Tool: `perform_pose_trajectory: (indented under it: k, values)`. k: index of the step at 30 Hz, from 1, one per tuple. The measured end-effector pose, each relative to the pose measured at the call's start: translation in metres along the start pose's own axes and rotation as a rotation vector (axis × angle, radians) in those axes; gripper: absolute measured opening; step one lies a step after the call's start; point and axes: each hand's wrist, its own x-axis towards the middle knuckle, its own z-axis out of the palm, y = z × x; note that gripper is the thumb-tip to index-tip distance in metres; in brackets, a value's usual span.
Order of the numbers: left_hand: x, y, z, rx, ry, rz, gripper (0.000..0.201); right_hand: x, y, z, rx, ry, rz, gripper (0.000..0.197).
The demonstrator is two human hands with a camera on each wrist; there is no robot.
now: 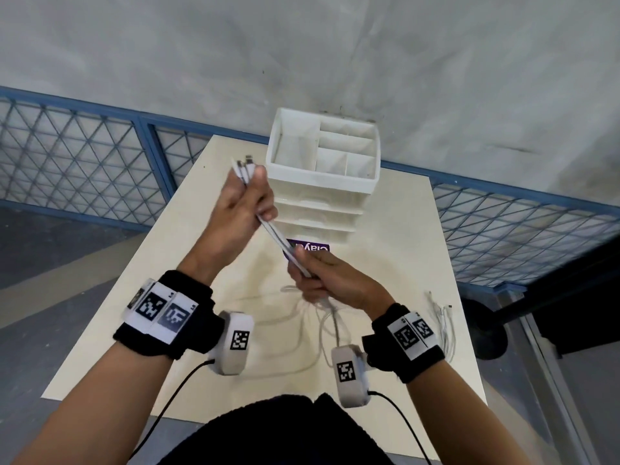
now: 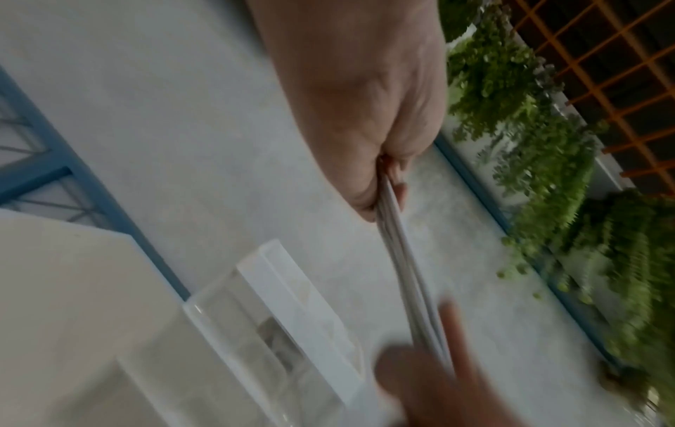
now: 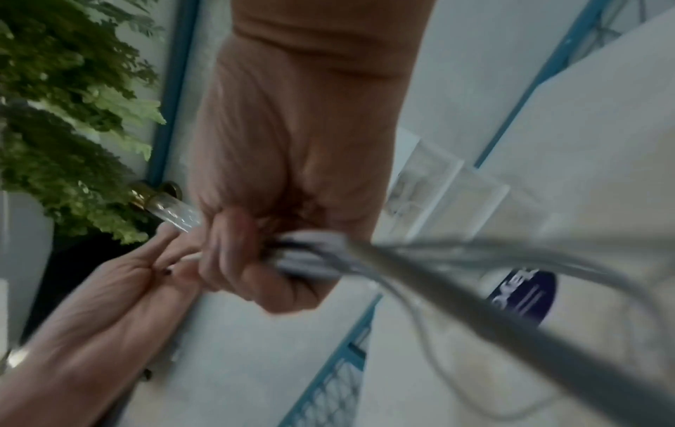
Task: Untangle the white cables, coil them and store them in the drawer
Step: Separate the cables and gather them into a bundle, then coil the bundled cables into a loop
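Cables first, from the head view: you hold a bundle of thin white charging cables stretched taut between both hands above the middle of the pale rectangular table. Your left hand is raised, fingers and thumb curled round the bundle just below the plugs, which stick out past the fingertips. Your right hand is lower and nearer you, fist closed on the same strands; the slack hangs in loose loops to the table's near half. A second small bunch of white cables lies by the right edge. The white plastic drawer unit stands at the far edge, its drawers apparently closed.

Left wrist view: blurred, but the strands run straight out of your closed fingers, side by side.

Right wrist view: your fingers wrap the bundle tightly, and the tails fan out loose below.

Judge these as light, limp and smooth; they will likely slide through a loose fist and spring out of a coil. Hold near the plug ends, where the stiffer collars give purchase.
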Motion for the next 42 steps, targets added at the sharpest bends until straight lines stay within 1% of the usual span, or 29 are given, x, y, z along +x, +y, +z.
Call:
perform_pose_trajectory:
  k: [3,5,7,8,9,11,13,15,17,19,22,24,27,30,31,33,35,38,39,41,42]
  values:
    - [0.002,0.004,-0.022,-0.079,0.162,0.038,0.028,-0.011,0.009,-0.027,-0.161,0.1,0.064,0.042]
    - [-0.003,-0.004,-0.029,-0.118,0.273,0.009,0.032,-0.017,0.008,-0.042,-0.296,0.144,0.105,0.046]
    - [-0.008,-0.016,-0.027,-0.17,0.347,-0.04,0.031,-0.022,0.005,-0.054,-0.399,0.14,0.141,0.053]
    - [-0.011,-0.02,-0.025,-0.184,0.376,-0.052,0.031,-0.022,0.002,-0.057,-0.439,0.122,0.15,0.052]
    - [-0.012,-0.022,-0.021,-0.192,0.39,-0.056,0.031,-0.021,0.0,-0.057,-0.47,0.096,0.151,0.046]
    - [-0.012,-0.023,-0.009,-0.193,0.361,-0.052,0.031,-0.017,-0.008,-0.045,-0.48,0.035,0.139,0.035]
    - [-0.01,-0.021,0.005,-0.154,0.303,-0.031,0.03,-0.009,-0.016,-0.022,-0.431,-0.017,0.122,0.039]
    - [-0.008,-0.019,0.013,-0.101,0.252,-0.007,0.03,-0.001,-0.022,0.002,-0.279,-0.006,0.108,0.041]
    - [-0.008,-0.018,0.014,-0.079,0.223,-0.009,0.029,0.0,-0.025,0.012,-0.184,0.031,0.083,0.039]
    - [-0.011,-0.02,0.012,-0.09,0.216,-0.025,0.03,-0.003,-0.024,0.004,-0.236,0.047,0.071,0.04]
    - [-0.011,-0.017,0.007,-0.13,0.259,-0.023,0.03,-0.009,-0.023,-0.006,-0.387,0.053,0.073,0.043]
    - [-0.005,-0.01,0.003,-0.145,0.276,0.001,0.029,-0.009,-0.022,-0.003,-0.399,0.041,0.048,0.046]
    - [0.001,-0.002,0.003,-0.15,0.264,0.026,0.026,-0.003,-0.018,0.01,-0.385,-0.049,0.02,0.049]
    - [-0.002,-0.006,0.002,-0.128,0.239,0.036,0.026,-0.008,-0.015,0.016,-0.359,-0.147,0.007,0.046]
    - [-0.003,-0.007,0.0,-0.127,0.234,0.032,0.026,-0.012,-0.015,0.014,-0.355,-0.145,0.005,0.046]
    - [-0.006,-0.011,-0.006,-0.138,0.231,0.01,0.027,-0.018,-0.016,0.006,-0.392,-0.086,0.004,0.047]
    - [-0.009,-0.015,-0.009,-0.157,0.241,-0.026,0.028,-0.02,-0.017,-0.003,-0.487,-0.013,0.007,0.046]
    - [-0.014,-0.022,-0.007,-0.213,0.283,-0.087,0.031,-0.021,-0.022,-0.011,-0.597,0.092,0.04,0.038]
    - [-0.015,-0.025,-0.007,-0.252,0.316,-0.112,0.033,-0.022,-0.024,-0.013,-0.568,0.11,0.061,0.037]
    - [-0.014,-0.03,-0.009,-0.334,0.409,-0.184,0.034,-0.023,-0.027,-0.013,-0.438,0.104,0.106,0.038]
    - [-0.012,-0.034,-0.011,-0.361,0.458,-0.228,0.034,-0.023,-0.027,-0.013,-0.425,0.116,0.131,0.038]
